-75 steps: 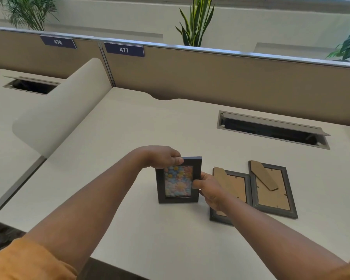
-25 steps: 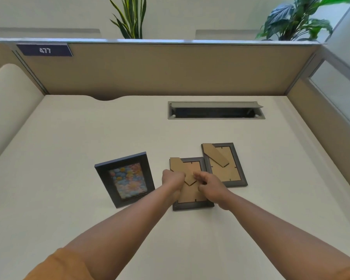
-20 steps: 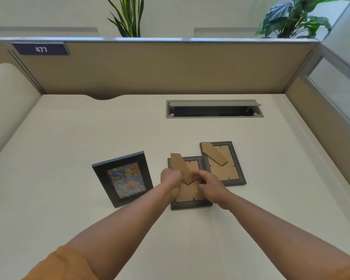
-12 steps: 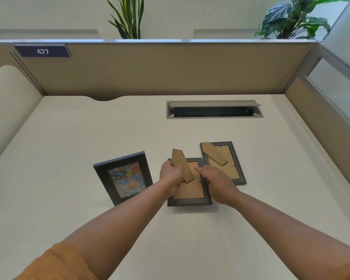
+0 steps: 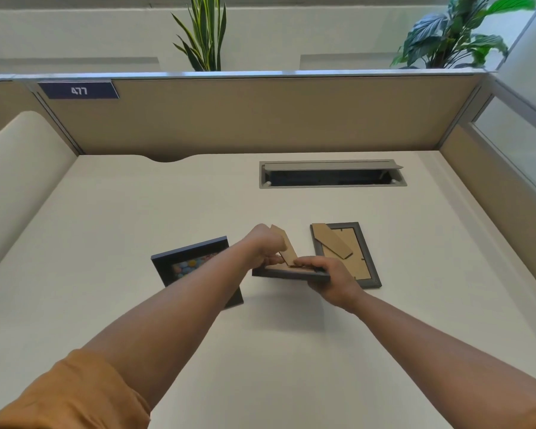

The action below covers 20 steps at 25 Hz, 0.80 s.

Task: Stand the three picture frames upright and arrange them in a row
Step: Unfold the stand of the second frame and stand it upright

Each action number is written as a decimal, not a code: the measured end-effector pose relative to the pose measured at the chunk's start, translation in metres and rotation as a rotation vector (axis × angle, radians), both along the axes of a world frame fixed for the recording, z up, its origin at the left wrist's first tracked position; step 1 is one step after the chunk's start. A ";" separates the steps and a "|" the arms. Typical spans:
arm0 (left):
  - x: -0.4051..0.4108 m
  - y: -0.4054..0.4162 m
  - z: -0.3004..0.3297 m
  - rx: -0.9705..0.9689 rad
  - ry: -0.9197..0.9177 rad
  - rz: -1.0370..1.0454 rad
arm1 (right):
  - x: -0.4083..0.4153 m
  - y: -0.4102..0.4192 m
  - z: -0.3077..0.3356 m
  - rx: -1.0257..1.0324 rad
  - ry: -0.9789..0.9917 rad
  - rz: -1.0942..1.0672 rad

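Note:
A dark frame with a colourful picture (image 5: 184, 266) stands upright at the left of the desk, partly hidden by my left forearm. Both hands hold the middle frame (image 5: 287, 274) lifted off the desk, its near edge toward me and its cardboard back up. My left hand (image 5: 265, 246) pinches its brown cardboard stand (image 5: 283, 247), which is swung out from the back. My right hand (image 5: 328, 278) grips the frame's right corner. A third grey frame (image 5: 365, 258) lies face down to the right, its stand folded flat.
An open grey cable slot (image 5: 331, 174) is set into the desk behind the frames. Tan partition walls (image 5: 260, 116) close the back and right sides; a cream curved divider (image 5: 19, 159) stands at the left. Plants rise behind the partition.
The first frame was left standing at the left. Both hands went to the middle frame, swung its stand out, and have now lifted the frame off the desk.

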<state>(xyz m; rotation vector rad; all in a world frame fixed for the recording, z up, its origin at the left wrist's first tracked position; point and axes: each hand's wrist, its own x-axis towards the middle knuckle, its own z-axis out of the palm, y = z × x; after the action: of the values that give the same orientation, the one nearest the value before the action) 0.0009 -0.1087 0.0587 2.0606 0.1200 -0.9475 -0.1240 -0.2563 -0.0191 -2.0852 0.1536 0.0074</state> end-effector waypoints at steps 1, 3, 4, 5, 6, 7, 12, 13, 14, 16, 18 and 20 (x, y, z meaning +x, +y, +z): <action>0.002 0.001 0.011 0.042 -0.038 -0.104 | 0.000 0.001 0.005 0.090 0.047 -0.040; 0.007 0.002 0.030 0.182 -0.188 -0.331 | 0.001 0.003 0.014 0.253 0.131 -0.125; 0.008 0.002 0.039 0.244 -0.271 -0.420 | 0.002 0.004 0.017 0.340 0.169 -0.172; 0.009 0.002 0.046 0.284 -0.327 -0.487 | 0.004 0.004 0.020 0.428 0.200 -0.211; 0.008 0.001 0.052 0.303 -0.348 -0.537 | 0.005 0.005 0.020 0.508 0.226 -0.240; 0.006 0.001 0.058 0.311 -0.346 -0.571 | 0.006 0.007 0.021 0.571 0.243 -0.255; 0.000 0.012 0.066 0.276 -0.331 -0.721 | 0.013 0.016 0.014 0.658 0.247 -0.301; 0.000 0.015 0.064 0.271 -0.357 -0.752 | 0.015 0.018 0.011 0.666 0.245 -0.306; 0.001 0.018 0.062 0.272 -0.386 -0.775 | 0.017 0.020 0.009 0.670 0.249 -0.313; 0.004 0.023 0.058 0.287 -0.433 -0.799 | 0.021 0.023 0.007 0.673 0.262 -0.315; 0.007 0.027 0.054 0.311 -0.470 -0.818 | 0.024 0.026 0.006 0.676 0.265 -0.317; 0.010 0.031 0.052 0.325 -0.478 -0.831 | 0.026 0.027 0.006 0.677 0.275 -0.321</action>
<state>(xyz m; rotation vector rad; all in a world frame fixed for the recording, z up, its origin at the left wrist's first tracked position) 0.0105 -0.0774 0.1106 2.6314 -0.9550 -0.8947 -0.0977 -0.2296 -0.0133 -1.3595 0.5700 0.1338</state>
